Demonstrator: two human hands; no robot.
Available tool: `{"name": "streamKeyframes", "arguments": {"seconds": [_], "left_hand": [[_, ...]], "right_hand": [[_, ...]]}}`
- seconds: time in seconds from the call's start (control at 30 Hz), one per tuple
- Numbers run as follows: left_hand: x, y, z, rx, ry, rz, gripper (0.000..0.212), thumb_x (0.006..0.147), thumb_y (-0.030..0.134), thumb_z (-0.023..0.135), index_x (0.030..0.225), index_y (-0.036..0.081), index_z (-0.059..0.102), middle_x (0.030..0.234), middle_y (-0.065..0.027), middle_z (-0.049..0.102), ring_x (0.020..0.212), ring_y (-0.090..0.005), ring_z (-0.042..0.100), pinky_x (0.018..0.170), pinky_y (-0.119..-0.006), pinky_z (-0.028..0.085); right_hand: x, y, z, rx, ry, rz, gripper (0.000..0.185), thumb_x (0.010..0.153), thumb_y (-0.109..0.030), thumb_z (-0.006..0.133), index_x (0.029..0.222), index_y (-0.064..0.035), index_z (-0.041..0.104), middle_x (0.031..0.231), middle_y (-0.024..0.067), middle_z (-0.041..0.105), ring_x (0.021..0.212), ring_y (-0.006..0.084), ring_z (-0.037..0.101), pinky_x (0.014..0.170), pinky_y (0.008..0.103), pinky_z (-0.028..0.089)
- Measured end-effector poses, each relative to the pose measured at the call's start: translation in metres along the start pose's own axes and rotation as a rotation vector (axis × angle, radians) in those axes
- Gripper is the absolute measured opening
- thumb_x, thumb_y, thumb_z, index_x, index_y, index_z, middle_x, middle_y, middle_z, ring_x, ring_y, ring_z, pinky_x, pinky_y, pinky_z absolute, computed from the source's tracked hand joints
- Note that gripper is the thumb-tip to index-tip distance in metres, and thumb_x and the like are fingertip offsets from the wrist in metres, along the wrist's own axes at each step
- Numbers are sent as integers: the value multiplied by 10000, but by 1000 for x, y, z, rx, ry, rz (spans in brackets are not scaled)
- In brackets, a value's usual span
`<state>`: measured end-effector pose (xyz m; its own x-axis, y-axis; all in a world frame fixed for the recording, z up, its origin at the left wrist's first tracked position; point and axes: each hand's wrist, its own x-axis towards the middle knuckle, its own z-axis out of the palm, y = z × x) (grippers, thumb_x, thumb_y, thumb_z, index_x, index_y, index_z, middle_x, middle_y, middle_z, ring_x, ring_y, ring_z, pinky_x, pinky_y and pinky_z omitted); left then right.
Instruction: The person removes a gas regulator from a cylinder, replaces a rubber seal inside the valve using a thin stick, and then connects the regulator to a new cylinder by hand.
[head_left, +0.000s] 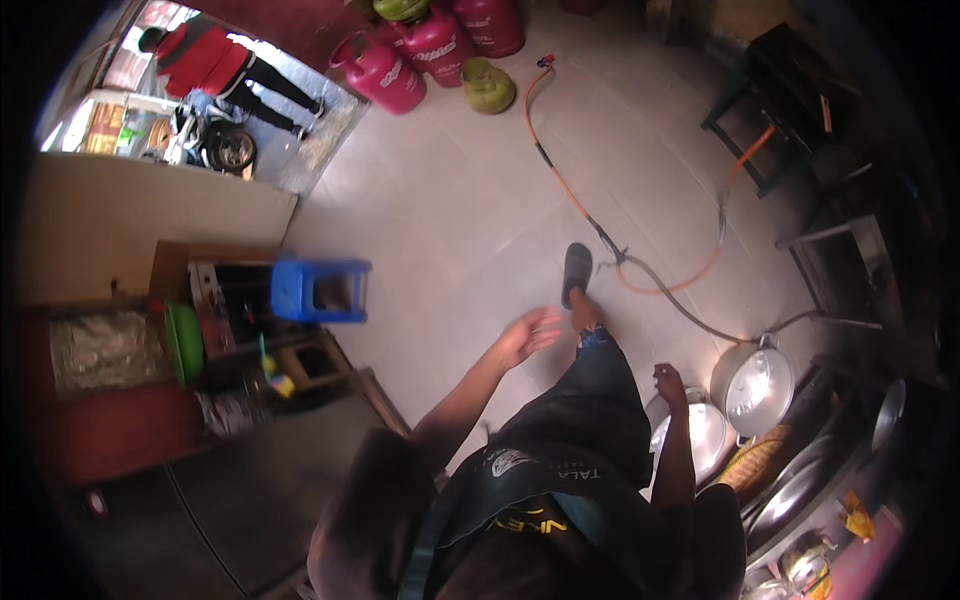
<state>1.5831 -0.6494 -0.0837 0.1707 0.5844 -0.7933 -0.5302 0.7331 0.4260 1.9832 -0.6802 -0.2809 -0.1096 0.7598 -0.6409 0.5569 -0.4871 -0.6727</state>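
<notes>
My left hand (531, 335) hangs in the air above the tiled floor (450, 202), fingers apart and holding nothing. On the other side, my right hand (670, 384) is loosely curled near two aluminium pots; whether anything small is inside it cannot be made out. One pot (757, 386) stands by the wall side, and a second pot (697, 439) is partly hidden behind my right forearm. My sandalled foot (577, 270) is forward on the floor, close to an orange and grey gas hose (574, 196) with a red-and-dark regulator (546, 61) at its far end.
Pink gas cylinders (390, 75) and a small green cylinder (488, 86) stand ahead. A blue plastic stool (319, 291) is at left, beside a green basin (184, 341). Dark metal stands (840, 262) line the right. A person in red (206, 56) stands outside near a motorbike (225, 142).
</notes>
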Motion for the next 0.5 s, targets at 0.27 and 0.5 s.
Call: {"name": "streamKeyframes", "arguments": {"seconds": [0.27, 0.5], "left_hand": [[90, 149, -265, 1295, 327, 419, 223, 866, 131, 447, 937, -31, 583, 953, -247, 587, 892, -380, 559, 792, -418, 460], [197, 354, -358, 1216, 405, 602, 216, 886, 141, 439, 889, -7, 596, 901, -200, 604, 867, -344, 571, 781, -405, 457]], "right_hand": [[234, -212, 42, -334, -9, -17, 373, 854, -339, 480, 994, -11, 590, 958, 207, 624, 931, 333, 600, 809, 393, 465], [425, -574, 27, -64, -45, -463, 148, 891, -152, 505, 916, -20, 569, 829, 119, 625, 776, 189, 604, 713, 301, 477]]}}
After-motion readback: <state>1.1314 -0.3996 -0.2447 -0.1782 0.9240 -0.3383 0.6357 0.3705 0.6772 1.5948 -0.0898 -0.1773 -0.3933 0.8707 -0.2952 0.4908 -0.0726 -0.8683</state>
